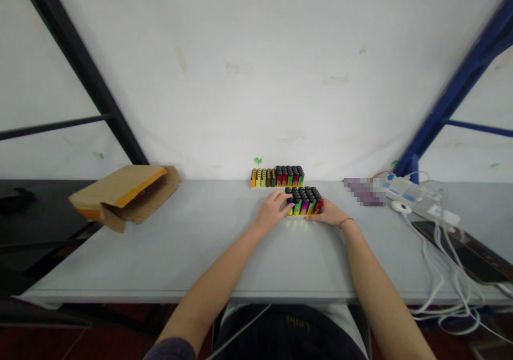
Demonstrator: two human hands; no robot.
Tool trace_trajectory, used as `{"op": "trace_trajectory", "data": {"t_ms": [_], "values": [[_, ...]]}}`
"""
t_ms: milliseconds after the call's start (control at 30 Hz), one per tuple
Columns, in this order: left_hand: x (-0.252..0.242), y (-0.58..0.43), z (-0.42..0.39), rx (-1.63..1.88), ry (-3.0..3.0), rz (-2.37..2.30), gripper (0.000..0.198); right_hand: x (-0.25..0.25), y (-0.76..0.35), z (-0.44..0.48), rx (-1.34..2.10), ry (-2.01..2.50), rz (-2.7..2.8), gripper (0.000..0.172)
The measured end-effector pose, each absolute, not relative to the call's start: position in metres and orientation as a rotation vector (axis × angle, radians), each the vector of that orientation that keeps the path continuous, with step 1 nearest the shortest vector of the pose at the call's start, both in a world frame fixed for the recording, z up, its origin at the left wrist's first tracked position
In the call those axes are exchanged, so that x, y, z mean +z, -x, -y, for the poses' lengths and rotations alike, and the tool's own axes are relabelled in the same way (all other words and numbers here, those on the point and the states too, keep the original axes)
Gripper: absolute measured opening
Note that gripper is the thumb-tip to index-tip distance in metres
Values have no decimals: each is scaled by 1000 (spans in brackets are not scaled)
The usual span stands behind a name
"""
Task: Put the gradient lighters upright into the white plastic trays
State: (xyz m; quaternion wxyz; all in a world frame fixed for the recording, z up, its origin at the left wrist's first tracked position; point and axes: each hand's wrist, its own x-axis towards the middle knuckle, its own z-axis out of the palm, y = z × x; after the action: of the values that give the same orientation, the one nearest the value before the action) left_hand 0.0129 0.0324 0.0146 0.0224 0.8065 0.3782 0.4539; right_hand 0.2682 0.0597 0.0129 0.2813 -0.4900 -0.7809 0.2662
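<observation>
A block of colourful lighters (305, 205) with black tops stands upright in rows on a pale tray, on the grey table. My left hand (273, 209) is at its left end, with the fingers curled around the corner lighters. Against the right end rests my right hand (326, 213), its thumb along the front lower edge and its other fingers partly hidden behind the block. Just behind, near the wall, are a second block of dark-topped lighters (290, 177) and, beside it on the left, a set of yellow to dark green lighters (263, 178).
An open cardboard box (120, 186) lies on the table's left side. At the right are a white power strip (420, 200), tangled white cables (441, 274), a dark phone-like device (465, 250) and a blurred purple item (364, 192). Black and blue frame posts flank the table.
</observation>
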Motion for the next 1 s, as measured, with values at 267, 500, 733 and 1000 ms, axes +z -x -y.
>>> {"op": "trace_trajectory", "data": {"t_ms": [267,500,733,1000], "values": [[16,0,-38,1265,-2595,-1022,27,16,-266,-56,785,1281,2090,52],[18,-2,-35,1201,-2702,-1135,39,24,-264,-52,701,1324,2086,55],[10,31,-63,1458,-2263,-1677,44,21,-294,-53,579,1555,1982,69],[-8,60,-105,1363,-1867,-1911,56,11,-325,-76,221,1892,1860,37]]}}
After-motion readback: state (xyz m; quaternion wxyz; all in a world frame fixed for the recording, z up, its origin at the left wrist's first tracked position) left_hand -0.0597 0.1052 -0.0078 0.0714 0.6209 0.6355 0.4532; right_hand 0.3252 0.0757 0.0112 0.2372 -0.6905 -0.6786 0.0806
